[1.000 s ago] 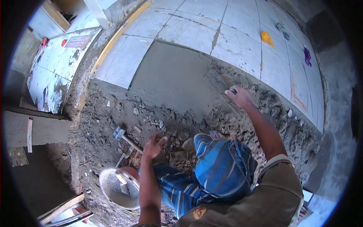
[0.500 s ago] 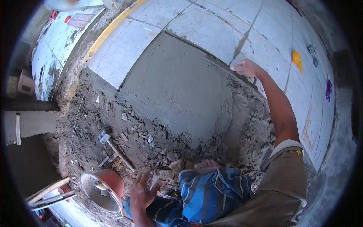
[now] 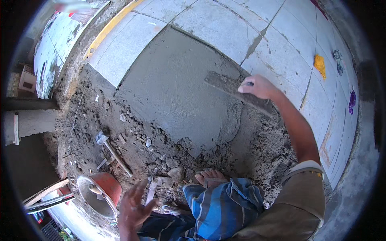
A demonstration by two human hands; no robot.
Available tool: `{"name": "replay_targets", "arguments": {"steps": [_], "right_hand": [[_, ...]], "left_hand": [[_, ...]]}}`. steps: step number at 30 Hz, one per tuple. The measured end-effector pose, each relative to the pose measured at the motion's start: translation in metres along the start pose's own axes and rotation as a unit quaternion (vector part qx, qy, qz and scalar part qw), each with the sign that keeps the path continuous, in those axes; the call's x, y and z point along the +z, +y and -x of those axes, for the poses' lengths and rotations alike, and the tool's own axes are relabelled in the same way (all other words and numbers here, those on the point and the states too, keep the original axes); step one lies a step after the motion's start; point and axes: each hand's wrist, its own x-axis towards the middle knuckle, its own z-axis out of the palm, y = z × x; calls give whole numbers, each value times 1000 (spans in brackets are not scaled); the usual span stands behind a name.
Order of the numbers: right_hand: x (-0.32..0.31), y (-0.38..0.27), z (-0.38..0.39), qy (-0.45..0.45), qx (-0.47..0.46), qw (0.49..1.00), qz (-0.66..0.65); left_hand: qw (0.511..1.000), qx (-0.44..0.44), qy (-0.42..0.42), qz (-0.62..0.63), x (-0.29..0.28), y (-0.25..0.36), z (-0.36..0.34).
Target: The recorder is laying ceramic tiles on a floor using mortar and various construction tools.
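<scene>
My right hand (image 3: 259, 87) grips a long, mortar-smeared plastering float (image 3: 223, 85), held over the right part of a grey wet mortar bed (image 3: 181, 80). White floor tiles (image 3: 116, 60) border the bed on its left and far sides. The near edge of the mortar runs ragged into rough soil. Low in front of me, my left hand (image 3: 134, 207) hangs open beside my knee, fingers apart and holding nothing. A hammer (image 3: 114, 152) with a grey head and a pale handle lies on the soil beyond it.
An orange bucket (image 3: 110, 186) with a handled tool inside stands left of my left hand. Stones (image 3: 175, 173) litter the soil near my bare foot (image 3: 210, 175). A yellow bar (image 3: 106, 34) lies along the left tile edge. A yellow cloth-like piece (image 3: 319, 66) rests on tiles to the right.
My right hand has come nearer and swung the float off the far tile edge onto the mortar, so its face now shows. The left hand has shifted slightly left and down in view.
</scene>
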Motion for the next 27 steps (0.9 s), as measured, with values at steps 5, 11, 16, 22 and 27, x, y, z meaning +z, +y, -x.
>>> {"name": "replay_targets", "arguments": {"steps": [5,11,16,22,27], "right_hand": [[22,-8,20,111,22,992,63],[45,0,-55,208,-1,972,104],[67,-71,-74,143,-13,987,79],[123,-107,0,28,-65,988,138],[100,-82,16,77,-27,976,200]], "left_hand": [[995,-96,19,-1,0,-6,1],[978,-186,-76,62,-6,0,2],[993,-99,25,65,-8,-10,2],[997,-50,38,53,-9,0,-21],[994,-98,-16,53,-23,5,4]]}}
